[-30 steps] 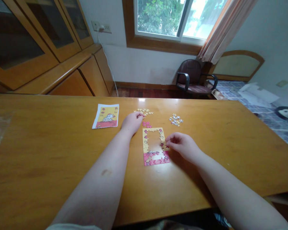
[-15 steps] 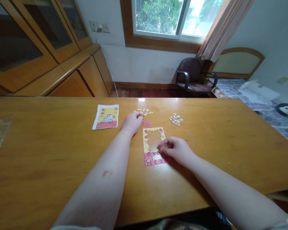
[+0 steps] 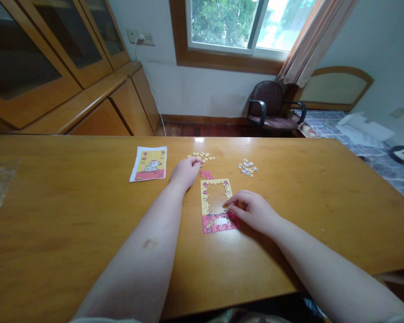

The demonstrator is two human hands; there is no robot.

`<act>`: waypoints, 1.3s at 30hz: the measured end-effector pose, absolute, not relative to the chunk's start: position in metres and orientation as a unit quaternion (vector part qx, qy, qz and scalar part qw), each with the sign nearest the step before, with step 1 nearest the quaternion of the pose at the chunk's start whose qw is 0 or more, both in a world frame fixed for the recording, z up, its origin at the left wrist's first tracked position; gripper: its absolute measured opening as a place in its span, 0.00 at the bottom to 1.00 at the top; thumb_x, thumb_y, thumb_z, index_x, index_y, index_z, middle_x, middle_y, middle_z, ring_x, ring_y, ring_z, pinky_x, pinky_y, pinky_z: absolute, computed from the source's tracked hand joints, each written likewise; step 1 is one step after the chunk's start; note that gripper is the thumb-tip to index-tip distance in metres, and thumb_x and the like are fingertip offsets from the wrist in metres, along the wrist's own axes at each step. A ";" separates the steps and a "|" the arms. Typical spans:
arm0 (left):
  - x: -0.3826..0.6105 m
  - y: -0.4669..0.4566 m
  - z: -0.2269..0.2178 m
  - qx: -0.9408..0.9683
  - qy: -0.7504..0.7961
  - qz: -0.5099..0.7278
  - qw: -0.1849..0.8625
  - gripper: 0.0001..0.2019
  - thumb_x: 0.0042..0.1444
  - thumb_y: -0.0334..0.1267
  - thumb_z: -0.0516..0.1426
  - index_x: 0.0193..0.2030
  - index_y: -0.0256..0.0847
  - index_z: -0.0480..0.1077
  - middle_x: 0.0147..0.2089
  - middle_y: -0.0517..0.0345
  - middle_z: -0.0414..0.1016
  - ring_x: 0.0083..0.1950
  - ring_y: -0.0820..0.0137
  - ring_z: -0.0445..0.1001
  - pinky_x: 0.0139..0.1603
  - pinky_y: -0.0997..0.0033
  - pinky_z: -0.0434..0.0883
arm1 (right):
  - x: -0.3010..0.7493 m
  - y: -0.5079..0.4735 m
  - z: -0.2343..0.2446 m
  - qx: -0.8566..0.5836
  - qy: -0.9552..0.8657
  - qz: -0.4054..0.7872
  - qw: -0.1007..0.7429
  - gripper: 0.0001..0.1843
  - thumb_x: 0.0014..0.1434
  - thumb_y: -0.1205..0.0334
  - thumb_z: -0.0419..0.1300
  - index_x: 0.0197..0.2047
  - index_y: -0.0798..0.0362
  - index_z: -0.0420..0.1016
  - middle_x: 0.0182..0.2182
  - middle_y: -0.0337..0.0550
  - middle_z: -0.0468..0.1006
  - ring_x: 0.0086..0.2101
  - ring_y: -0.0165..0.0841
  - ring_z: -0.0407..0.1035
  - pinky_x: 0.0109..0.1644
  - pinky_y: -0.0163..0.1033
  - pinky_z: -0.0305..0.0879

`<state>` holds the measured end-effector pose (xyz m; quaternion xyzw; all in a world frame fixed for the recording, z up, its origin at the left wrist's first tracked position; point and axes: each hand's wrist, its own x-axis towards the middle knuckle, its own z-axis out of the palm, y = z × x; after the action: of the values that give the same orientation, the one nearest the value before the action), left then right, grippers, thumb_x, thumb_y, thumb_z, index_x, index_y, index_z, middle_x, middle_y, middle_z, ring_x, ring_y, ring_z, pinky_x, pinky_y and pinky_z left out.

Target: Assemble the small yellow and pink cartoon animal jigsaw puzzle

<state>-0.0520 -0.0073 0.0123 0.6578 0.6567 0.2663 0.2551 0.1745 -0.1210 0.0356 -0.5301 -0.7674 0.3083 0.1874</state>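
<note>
Between the desk's (image 3: pixel 70 215) long edges, the jigsaw puzzle (image 3: pixel 205 208) had most of its border but a big hole inside. Yellow pieces (image 3: pixel 207 155), pink pieces (image 3: pixel 207 175) and whitish pieces (image 3: pixel 248 168) lay loose beyond it. The left hand (image 3: pixel 186 172) and right hand (image 3: pixel 251 208) were curled; whether gripping, I couldn't tell.

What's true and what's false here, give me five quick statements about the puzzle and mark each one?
1. The right hand is at the right side of the puzzle. True.
2. The puzzle's middle is completely filled. False: a large gap is open inside its border.
3. The picture sheet lies right of the puzzle. False: it lies to the left.
4. The left hand is near the loose yellow pieces. True.
5. The loose pink pieces lie beyond the puzzle's far edge. True.
</note>
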 end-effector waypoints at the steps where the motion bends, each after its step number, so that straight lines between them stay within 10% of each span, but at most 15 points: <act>1: -0.052 -0.007 0.012 0.658 0.656 0.265 0.255 0.13 0.55 0.41 0.52 0.39 0.46 0.77 0.41 0.57 0.80 0.43 0.63 0.74 0.42 0.68 0.68 | 0.178 -0.121 0.037 -0.509 -0.784 0.307 0.179 0.07 0.56 0.65 0.60 0.37 0.50 0.80 0.31 0.41 0.76 0.30 0.29 0.69 0.37 0.35 0.65; 39: -0.053 -0.007 0.011 0.661 0.654 0.265 0.253 0.13 0.55 0.41 0.52 0.39 0.47 0.77 0.43 0.58 0.80 0.44 0.63 0.75 0.44 0.68 0.68 | 0.176 -0.123 0.037 -0.384 -0.880 0.250 0.124 0.10 0.61 0.64 0.56 0.38 0.50 0.80 0.34 0.45 0.78 0.35 0.33 0.72 0.41 0.36 0.67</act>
<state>-0.0526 -0.0070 0.0106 0.6615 0.6541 0.2654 0.2533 0.1761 -0.1232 0.0374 -0.3845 -0.8799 0.2502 0.1241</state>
